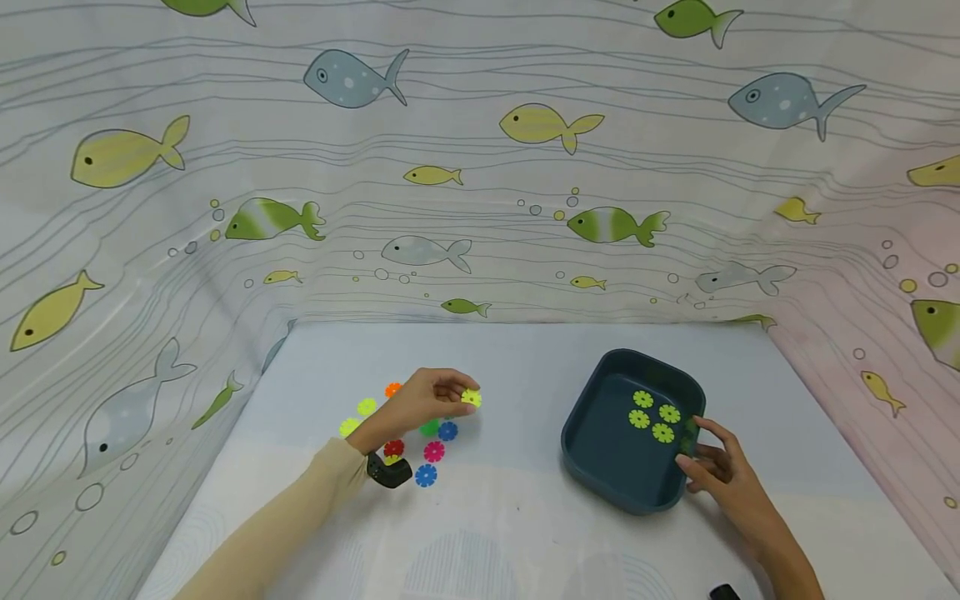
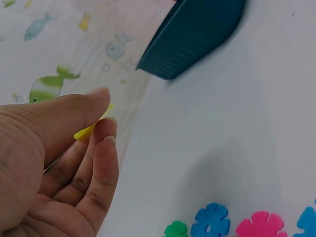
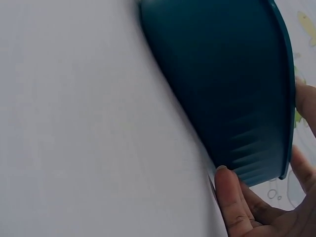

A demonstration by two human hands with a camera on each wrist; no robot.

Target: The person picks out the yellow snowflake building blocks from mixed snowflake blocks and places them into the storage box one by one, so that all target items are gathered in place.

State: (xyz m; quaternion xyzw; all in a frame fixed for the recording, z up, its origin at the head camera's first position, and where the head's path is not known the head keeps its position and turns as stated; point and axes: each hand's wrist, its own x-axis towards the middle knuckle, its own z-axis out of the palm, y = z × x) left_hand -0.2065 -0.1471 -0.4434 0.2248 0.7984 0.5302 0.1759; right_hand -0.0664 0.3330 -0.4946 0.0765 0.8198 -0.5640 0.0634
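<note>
Yellow disc [image 1: 472, 396] pinched in my left hand [image 1: 426, 397], my right hand [image 1: 718, 468] grips the blue basin [image 1: 611, 450], well rightward of the disc.

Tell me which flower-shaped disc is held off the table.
The yellow flower-shaped plastic disc, pinched by the left hand; other visible discs lie on the white table or inside the dark teal plastic basin.

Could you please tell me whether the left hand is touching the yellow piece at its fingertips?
Touching: the left wrist view shows the left hand pinching the yellow piece between its thumb and fingers.
</note>
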